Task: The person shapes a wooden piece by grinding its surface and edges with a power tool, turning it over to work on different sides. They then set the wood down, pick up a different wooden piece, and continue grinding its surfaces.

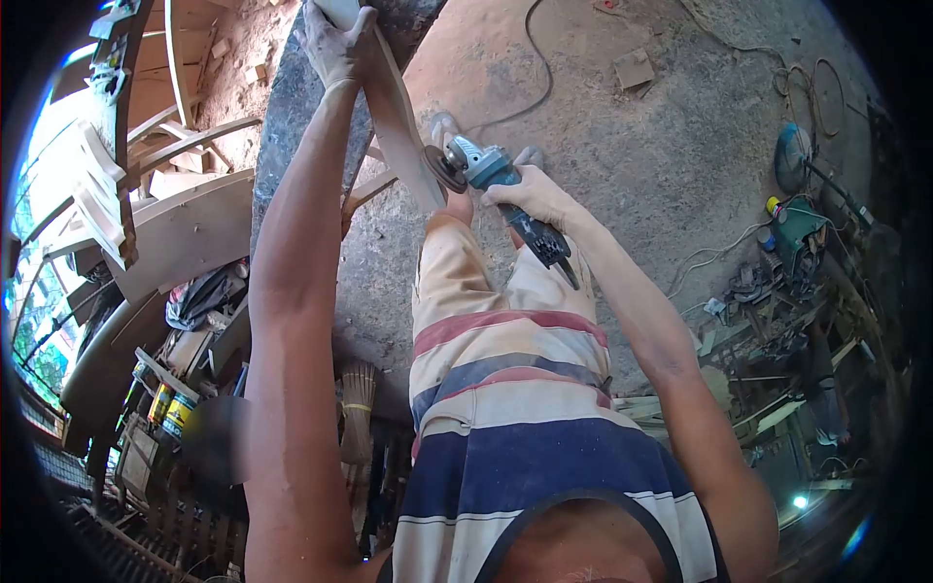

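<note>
My left hand [335, 47] is closed around the upper part of a long, pale, slightly curved wooden board [406, 155]. The board slants down from the dark worktop toward my knee. In my right hand [542, 197] is a blue and black angle grinder [496, 167], gripped round its body. Its round disc [445, 169] faces the board, right at the board's right edge in this view. Pale dust coats both hands.
The dark, dusty worktop [292, 146] lies under my left forearm. Curved wooden pieces [194, 233] are piled at left. A cable [544, 73] runs over the dusty floor, where a small wood block [634, 70] lies. A brush-like bundle [358, 403] stands below, and tools clutter the right.
</note>
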`<state>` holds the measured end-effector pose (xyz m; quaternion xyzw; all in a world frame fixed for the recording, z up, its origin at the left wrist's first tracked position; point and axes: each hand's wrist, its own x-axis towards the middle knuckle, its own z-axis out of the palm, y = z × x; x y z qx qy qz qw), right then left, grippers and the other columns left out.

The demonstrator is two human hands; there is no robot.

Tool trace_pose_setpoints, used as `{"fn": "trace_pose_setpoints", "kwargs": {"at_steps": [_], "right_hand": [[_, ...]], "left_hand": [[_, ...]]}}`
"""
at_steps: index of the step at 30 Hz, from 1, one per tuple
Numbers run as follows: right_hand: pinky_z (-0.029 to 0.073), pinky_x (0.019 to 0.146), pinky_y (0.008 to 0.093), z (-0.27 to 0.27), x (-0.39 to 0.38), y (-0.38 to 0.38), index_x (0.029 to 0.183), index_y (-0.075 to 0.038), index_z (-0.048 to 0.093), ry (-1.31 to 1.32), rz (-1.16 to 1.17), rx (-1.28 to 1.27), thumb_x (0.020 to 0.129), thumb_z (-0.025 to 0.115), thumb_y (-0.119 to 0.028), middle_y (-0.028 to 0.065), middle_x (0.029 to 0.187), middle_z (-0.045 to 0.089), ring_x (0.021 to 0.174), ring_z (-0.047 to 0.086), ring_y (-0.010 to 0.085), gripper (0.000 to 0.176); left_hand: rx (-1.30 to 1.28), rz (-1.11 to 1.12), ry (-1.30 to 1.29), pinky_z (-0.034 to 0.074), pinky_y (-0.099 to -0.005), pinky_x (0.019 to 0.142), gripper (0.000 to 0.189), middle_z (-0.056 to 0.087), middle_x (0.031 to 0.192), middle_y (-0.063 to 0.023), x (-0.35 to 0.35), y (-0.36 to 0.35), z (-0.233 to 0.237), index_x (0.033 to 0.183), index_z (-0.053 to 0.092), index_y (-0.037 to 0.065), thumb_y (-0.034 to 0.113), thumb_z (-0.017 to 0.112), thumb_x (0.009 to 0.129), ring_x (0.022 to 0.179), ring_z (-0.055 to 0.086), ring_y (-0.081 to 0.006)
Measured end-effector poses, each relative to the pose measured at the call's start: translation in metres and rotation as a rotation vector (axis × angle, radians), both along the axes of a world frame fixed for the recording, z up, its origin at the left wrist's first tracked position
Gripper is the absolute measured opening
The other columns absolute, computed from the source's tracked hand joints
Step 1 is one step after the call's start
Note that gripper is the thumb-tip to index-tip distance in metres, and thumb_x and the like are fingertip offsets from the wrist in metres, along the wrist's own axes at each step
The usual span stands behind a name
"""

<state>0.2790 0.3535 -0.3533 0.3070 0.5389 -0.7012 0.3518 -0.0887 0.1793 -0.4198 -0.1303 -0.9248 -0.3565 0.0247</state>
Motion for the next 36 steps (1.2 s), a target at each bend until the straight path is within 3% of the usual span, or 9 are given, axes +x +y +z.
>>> {"fn": "trace_pose_setpoints", "kwargs": {"at_steps": [7,14,16,18,20,25,28,32,36], "right_hand": [[0.05,0.061,0.0333,-0.012,-0.005,-0.011,0.095,0.001,0.079,-0.214,-0.182,-0.005,0.084,0.087,-0.044,0.0052,0.082,0.073,0.065,0.065,0.015,0.048],[0.057,0.059,0.0316,0.018,-0.045,-0.034,0.098,0.001,0.077,-0.065,-0.468,-0.114,0.087,0.09,-0.036,0.0044,0.077,0.07,0.062,0.069,0.0151,0.04],[0.059,0.06,0.0313,0.013,-0.048,-0.035,0.101,0.0,0.075,-0.088,-0.419,-0.13,0.089,0.088,-0.035,0.0055,0.08,0.073,0.063,0.072,0.0153,0.039],[0.059,0.064,0.0309,0.01,-0.046,-0.036,0.101,-0.002,0.074,-0.096,-0.344,-0.123,0.091,0.086,-0.036,0.0058,0.084,0.075,0.067,0.072,0.0153,0.038],[0.059,0.064,0.0308,0.012,-0.038,-0.039,0.102,-0.001,0.074,-0.121,-0.33,-0.119,0.091,0.085,-0.035,0.0058,0.083,0.074,0.066,0.072,0.0155,0.037],[0.061,0.063,0.0311,0.026,-0.027,-0.026,0.101,0.0,0.075,-0.161,-0.256,-0.094,0.089,0.086,-0.034,0.0062,0.08,0.074,0.066,0.073,0.0156,0.038],[0.058,0.062,0.0323,0.035,-0.03,-0.011,0.108,0.0,0.073,-0.204,-0.138,-0.061,0.087,0.088,-0.031,0.0058,0.081,0.071,0.065,0.07,0.0163,0.041],[0.056,0.063,0.0321,0.02,-0.023,0.01,0.101,-0.001,0.076,-0.167,0.055,0.003,0.085,0.089,-0.034,0.0059,0.081,0.072,0.068,0.07,0.0166,0.038],[0.055,0.062,0.0319,0.019,-0.026,0.017,0.099,-0.001,0.076,-0.176,-0.05,-0.042,0.084,0.089,-0.035,0.0054,0.08,0.072,0.066,0.07,0.0164,0.039]], "left_hand": [[-0.044,-0.027,0.048,0.044,-0.0546,0.122,0.116,0.063,0.149,-0.0323,0.009,0.007,0.017,0.163,0.049,-0.002,0.062,0.09,0.075,0.142,0.056,-0.0504],[-0.036,-0.049,0.085,0.041,-0.0566,0.123,0.1,0.068,0.143,-0.028,0.006,0.005,0.012,0.153,0.056,0.0,0.058,0.09,0.079,0.137,0.058,-0.052],[-0.072,-0.006,0.102,0.032,-0.0564,0.129,0.098,0.067,0.146,-0.026,0.01,0.008,0.015,0.152,0.057,0.001,0.062,0.088,0.081,0.143,0.057,-0.0455],[0.125,0.057,-0.061,0.032,-0.0501,0.134,0.1,0.058,0.159,-0.0297,0.018,0.016,0.028,0.162,0.048,-0.002,0.037,0.091,0.08,0.153,0.05,-0.0463],[0.01,0.058,0.122,0.027,-0.051,0.136,0.1,0.058,0.159,-0.0289,0.015,0.015,0.009,0.161,0.048,-0.003,0.038,0.09,0.08,0.154,0.049,-0.0457],[0.004,0.053,0.086,0.019,-0.053,0.139,0.107,0.052,0.167,-0.028,0.015,0.015,0.009,0.166,0.044,-0.004,0.041,0.09,0.08,0.161,0.042,-0.0412],[-0.012,0.064,0.102,0.018,-0.0528,0.139,0.106,0.052,0.168,-0.0271,0.015,0.015,0.007,0.165,0.045,-0.004,0.041,0.09,0.08,0.161,0.042,-0.0409],[-0.011,0.051,0.096,0.019,-0.0522,0.139,0.106,0.053,0.167,-0.0262,0.013,0.014,0.007,0.166,0.046,-0.003,0.041,0.09,0.08,0.161,0.043,-0.0402],[-0.013,0.019,0.146,0.022,-0.0533,0.137,0.103,0.058,0.16,-0.0254,0.01,0.01,0.002,0.162,0.049,0.0,0.048,0.089,0.08,0.155,0.048,-0.0412]]}}
